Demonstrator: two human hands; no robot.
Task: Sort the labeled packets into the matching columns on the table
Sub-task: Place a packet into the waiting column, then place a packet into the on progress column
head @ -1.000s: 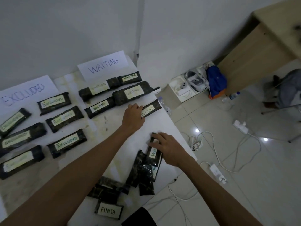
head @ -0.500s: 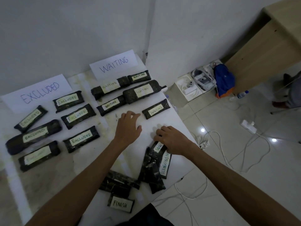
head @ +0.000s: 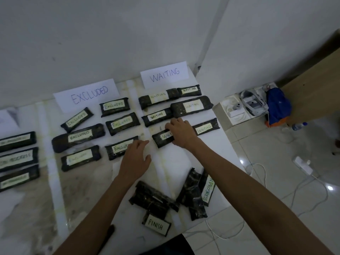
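Observation:
Dark packets with pale labels lie on a white table. Under the WAITING sign (head: 164, 74) sit several WAITING packets (head: 191, 107). My right hand (head: 181, 134) rests on top of one more WAITING packet (head: 162, 140), fingers curled over its right end, pressing it flat at the near end of that column. My left hand (head: 136, 159) hovers open beside it, partly covering an EXCLUDED packet (head: 119, 147). Several EXCLUDED packets lie below the EXCLUDED sign (head: 88, 94). An unsorted pile (head: 192, 196) near me includes an IN PROGRESS packet (head: 208, 188) and a FINISH packet (head: 156, 226).
IN PROGRESS packets (head: 16, 159) line the far left. The table's right edge drops to a tiled floor with cables and a power strip (head: 303, 164). A white box of devices (head: 237, 111), a blue bag (head: 277, 105) and a wooden desk (head: 312, 85) stand beyond.
My right hand took a WAITING packet from the pile and carried it up into the WAITING column. My left hand drew back from that column toward the EXCLUDED packets. The view swung left.

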